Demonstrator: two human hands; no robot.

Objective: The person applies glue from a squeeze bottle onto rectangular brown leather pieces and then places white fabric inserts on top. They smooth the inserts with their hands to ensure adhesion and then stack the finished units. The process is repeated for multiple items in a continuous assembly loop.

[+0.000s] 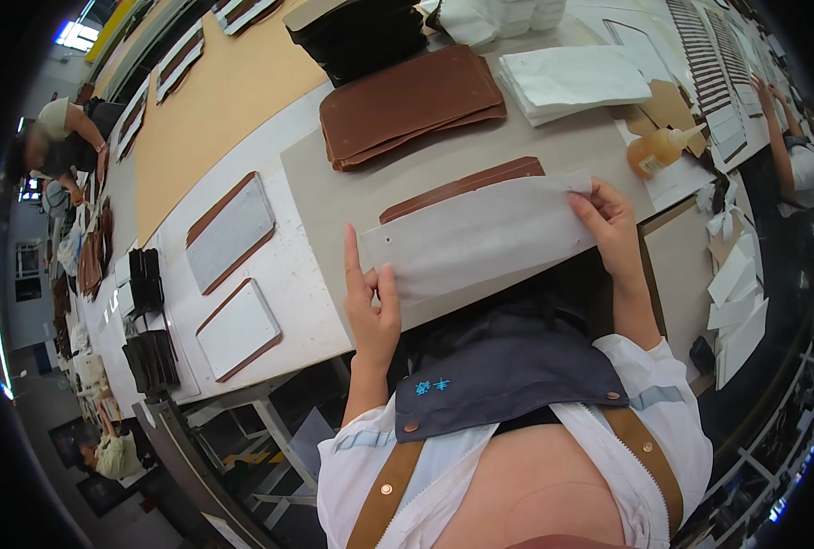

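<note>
A long white sheet of thin lining material (480,236) lies stretched over a brown leather panel (466,186) on the grey work mat (553,146). My left hand (370,297) pinches the sheet's near-left end, index finger raised. My right hand (608,224) grips its far-right corner between thumb and fingers. Only the panel's upper edge shows beyond the sheet.
A stack of brown leather panels (407,102) and a pile of white sheets (572,82) lie beyond. A glue bottle (658,148) lies on its side at right. Two white-faced panels (229,233) (238,329) sit at left. Other people work at far left and right.
</note>
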